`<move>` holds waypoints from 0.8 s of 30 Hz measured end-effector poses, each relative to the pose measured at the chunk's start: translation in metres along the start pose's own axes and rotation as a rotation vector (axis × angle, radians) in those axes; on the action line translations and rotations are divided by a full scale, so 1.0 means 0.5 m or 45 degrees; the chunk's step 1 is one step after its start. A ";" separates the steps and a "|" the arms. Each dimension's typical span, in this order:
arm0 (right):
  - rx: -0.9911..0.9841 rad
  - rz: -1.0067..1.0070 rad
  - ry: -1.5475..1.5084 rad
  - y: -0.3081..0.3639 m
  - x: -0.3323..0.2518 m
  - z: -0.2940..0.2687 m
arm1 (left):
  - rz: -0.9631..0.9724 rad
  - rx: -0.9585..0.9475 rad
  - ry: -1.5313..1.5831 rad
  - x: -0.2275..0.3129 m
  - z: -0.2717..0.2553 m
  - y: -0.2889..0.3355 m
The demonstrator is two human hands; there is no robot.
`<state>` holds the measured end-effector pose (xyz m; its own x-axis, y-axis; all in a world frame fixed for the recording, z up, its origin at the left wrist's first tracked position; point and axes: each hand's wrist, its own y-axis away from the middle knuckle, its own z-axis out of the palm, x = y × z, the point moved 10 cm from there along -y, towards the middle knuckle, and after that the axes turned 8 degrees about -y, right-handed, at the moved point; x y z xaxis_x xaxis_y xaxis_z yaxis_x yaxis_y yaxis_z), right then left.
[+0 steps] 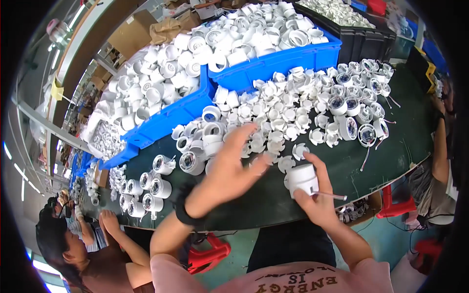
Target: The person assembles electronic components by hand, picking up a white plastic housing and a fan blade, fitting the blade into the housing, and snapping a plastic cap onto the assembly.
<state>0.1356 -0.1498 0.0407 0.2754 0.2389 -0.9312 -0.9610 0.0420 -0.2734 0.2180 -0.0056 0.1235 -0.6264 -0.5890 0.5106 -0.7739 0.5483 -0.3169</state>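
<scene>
My right hand (320, 198) grips a white plastic cylindrical housing (302, 178), with thin wires sticking out of its side toward the right. Spread fingers show on my left hand (225, 175), which reaches over the green table (234, 215) and holds nothing that I can see. Just beyond its fingertips lies a heap of small white pronged caps (288, 117), and one loose cap (300, 151) rests right above the held housing. White cup-shaped housings (191, 163) stand beside my left hand, some with circuitry visible inside; my hand partly hides this group.
Two blue bins (278, 68) piled with white cups line the far side, and a black crate (373, 39) stands behind. Wired housings (348, 128) cluster at the right; more units (160, 188) stand at the left. Co-workers sit on both sides; a red stool (210, 254) is below.
</scene>
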 end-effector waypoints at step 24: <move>0.161 0.140 -0.350 0.035 0.038 -0.046 | 0.167 0.498 -0.025 -0.133 -0.169 -0.166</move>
<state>0.1248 -0.1668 0.0125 0.1689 0.5013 -0.8486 -0.9850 0.1173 -0.1267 0.3318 0.0382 0.1833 -0.7206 -0.5425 0.4318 -0.6623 0.3543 -0.6602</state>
